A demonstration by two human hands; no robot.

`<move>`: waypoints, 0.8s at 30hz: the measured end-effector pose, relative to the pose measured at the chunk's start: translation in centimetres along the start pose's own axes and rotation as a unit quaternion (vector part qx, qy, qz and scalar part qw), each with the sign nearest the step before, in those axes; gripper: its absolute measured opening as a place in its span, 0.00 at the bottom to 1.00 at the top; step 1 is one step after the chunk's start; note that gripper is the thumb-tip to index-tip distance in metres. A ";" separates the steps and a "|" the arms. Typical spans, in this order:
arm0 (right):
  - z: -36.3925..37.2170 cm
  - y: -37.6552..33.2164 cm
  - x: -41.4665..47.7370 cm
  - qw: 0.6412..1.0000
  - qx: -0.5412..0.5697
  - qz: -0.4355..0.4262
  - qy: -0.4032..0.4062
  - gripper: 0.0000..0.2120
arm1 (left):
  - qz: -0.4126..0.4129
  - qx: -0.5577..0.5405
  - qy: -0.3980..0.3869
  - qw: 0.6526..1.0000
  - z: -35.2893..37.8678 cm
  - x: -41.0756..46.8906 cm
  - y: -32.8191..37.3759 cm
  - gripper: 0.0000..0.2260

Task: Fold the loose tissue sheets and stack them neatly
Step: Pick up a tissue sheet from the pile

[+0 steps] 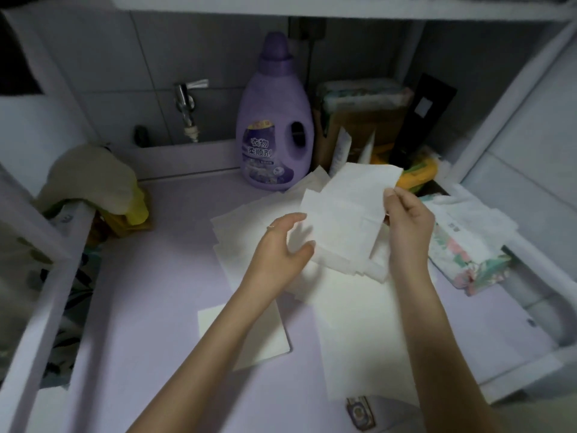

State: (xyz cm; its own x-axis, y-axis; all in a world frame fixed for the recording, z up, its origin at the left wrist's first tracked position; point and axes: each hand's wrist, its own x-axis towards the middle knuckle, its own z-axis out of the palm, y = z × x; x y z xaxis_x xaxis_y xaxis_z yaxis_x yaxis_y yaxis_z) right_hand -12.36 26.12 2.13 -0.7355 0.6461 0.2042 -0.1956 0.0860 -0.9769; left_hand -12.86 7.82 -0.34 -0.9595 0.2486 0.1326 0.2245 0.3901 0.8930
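Note:
A white tissue sheet (pixel 349 210) is held up above the lilac work surface (pixel 150 307). My right hand (pixel 406 220) pinches its right edge between thumb and fingers. My left hand (pixel 281 242) curls round the sheet's lower left corner. Under the hands lies a loose pile of white tissue sheets (pixel 249 223), spread toward the back. A large flat sheet (pixel 359 332) lies nearer me on the right. A folded tissue (pixel 249 332) lies flat at the front, partly hidden by my left forearm.
A purple softener bottle (pixel 274 126) stands at the back. To its right are boxes and packets (pixel 362 120). A floral tissue pack (pixel 471 248) lies at the right edge. A crumpled cloth (pixel 90 179) hangs at the left, a tap (pixel 185 104) on the tiled wall.

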 end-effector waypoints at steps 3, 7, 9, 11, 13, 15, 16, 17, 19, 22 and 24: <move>-0.4 0.5 0.0 0.999 0.029 0.040 0.012 0.09 | -0.065 0.014 -0.060 0.996 1.1 2.2 0.0 0.35; -1.2 0.6 0.3 0.994 0.061 0.064 0.062 0.06 | -0.076 0.024 -0.072 0.994 2.2 3.8 -0.5 0.34; -1.5 0.0 0.5 0.989 0.098 0.079 0.080 0.08 | -0.060 0.037 -0.074 0.995 2.5 3.9 -0.4 0.32; -1.6 -0.9 0.5 0.986 0.124 0.085 0.077 0.09 | -0.022 0.036 -0.048 0.998 2.4 3.7 0.0 0.33; -1.4 -1.7 0.1 0.987 0.126 0.080 0.063 0.10 | 0.037 -0.024 -0.030 0.999 1.9 3.1 0.7 0.34; -1.0 -2.4 -0.7 0.987 0.134 0.082 0.043 0.11 | 0.083 -0.086 -0.044 0.992 1.3 2.4 1.6 0.36; -0.6 -2.7 -1.3 0.986 0.143 0.083 0.031 0.10 | 0.103 -0.101 -0.045 0.989 1.0 1.7 2.0 0.35; -0.4 -3.0 -1.9 0.985 0.151 0.079 0.022 0.10 | 0.125 -0.110 -0.038 0.985 0.6 1.2 2.5 0.33; 0.3 -3.3 -3.2 0.987 0.152 0.057 -0.004 0.09 | 0.172 -0.104 -0.002 0.980 -0.5 0.0 3.6 0.30; 1.3 -3.6 -5.1 0.987 0.139 0.050 -0.068 0.09 | 0.210 -0.060 0.022 0.976 -2.5 -1.9 4.1 0.24; 2.5 -3.4 -6.1 0.984 0.119 0.066 -0.111 0.08 | 0.206 -0.035 0.052 0.977 -4.1 -3.3 3.4 0.20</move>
State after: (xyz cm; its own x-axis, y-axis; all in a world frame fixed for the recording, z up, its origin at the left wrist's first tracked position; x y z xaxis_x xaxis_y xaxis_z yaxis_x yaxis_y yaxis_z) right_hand -8.80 20.00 4.38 -0.8835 0.4550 0.1114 -0.2156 -0.1837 -0.9590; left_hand -9.67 4.71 4.02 -0.8034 0.2778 0.5266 0.5861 0.2133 0.7817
